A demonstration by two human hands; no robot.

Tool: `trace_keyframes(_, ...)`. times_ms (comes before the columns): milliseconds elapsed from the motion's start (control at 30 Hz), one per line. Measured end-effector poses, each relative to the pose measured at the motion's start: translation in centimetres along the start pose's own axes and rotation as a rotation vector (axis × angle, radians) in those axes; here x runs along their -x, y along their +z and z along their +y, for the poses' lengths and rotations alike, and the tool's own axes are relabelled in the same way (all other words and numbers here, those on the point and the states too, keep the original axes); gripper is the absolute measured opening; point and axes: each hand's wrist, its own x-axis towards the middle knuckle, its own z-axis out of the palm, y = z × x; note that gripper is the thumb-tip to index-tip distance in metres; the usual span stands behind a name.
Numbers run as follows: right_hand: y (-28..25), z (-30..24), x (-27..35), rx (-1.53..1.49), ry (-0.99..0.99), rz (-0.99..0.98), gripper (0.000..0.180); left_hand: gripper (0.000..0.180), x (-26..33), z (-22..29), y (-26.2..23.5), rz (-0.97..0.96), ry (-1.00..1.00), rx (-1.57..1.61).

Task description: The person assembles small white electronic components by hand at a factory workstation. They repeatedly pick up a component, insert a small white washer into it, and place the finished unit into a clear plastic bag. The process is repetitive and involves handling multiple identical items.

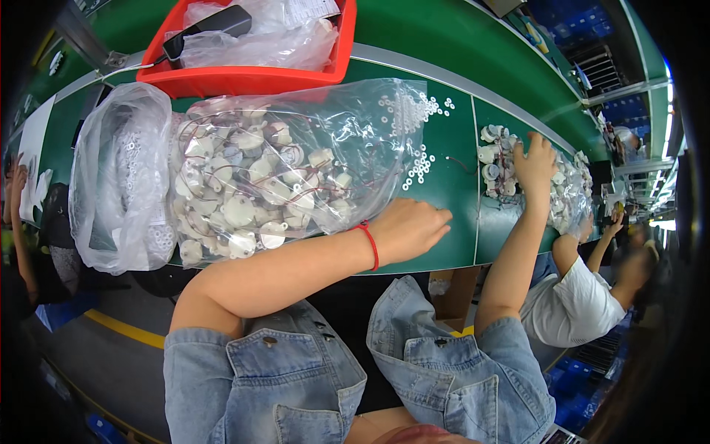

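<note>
My left hand [416, 230], with a red cord bracelet at the wrist, rests near the front edge of the green table, its fingers curled together. What they hold, if anything, is hidden. My right hand [536, 164] reaches over a pile of small white plastic parts with wires [490, 159] on the right, fingers apart. To the left of my left hand lies a large clear bag [251, 177] full of similar round white wired parts. Small white rings [420, 164] are scattered beyond my left hand. One short dark wire [460, 160] lies between the two hands.
Behind the large bag stands a red bin [259, 83] holding clear plastic and a black adapter [214, 31]. Farther left is an opened clear bag of white rings [133, 177]. A person in a light shirt [573, 307] sits at the right; another person's arm [20, 222] shows far left.
</note>
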Motion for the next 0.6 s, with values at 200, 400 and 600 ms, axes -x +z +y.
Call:
trace_keyframes(200, -6.4, -13.4, 2.8, -0.863, -0.62, -0.191, 0.012, 0.022, 0.2, -0.5, 1.2, 0.028, 0.147, -0.046)
trace_keyframes(400, -5.8, -20.8, 4.6, -1.002, -0.731, -0.731, 0.032, 0.021, 0.3, -1.4, 2.7, 0.156, 0.248, 0.07)
trace_keyframes(600, -5.1, -21.6, 4.8, -1.01, -0.835, -0.792, 0.035, 0.02, 0.8, -1.2, 2.7, 0.129, 0.195, 0.136)
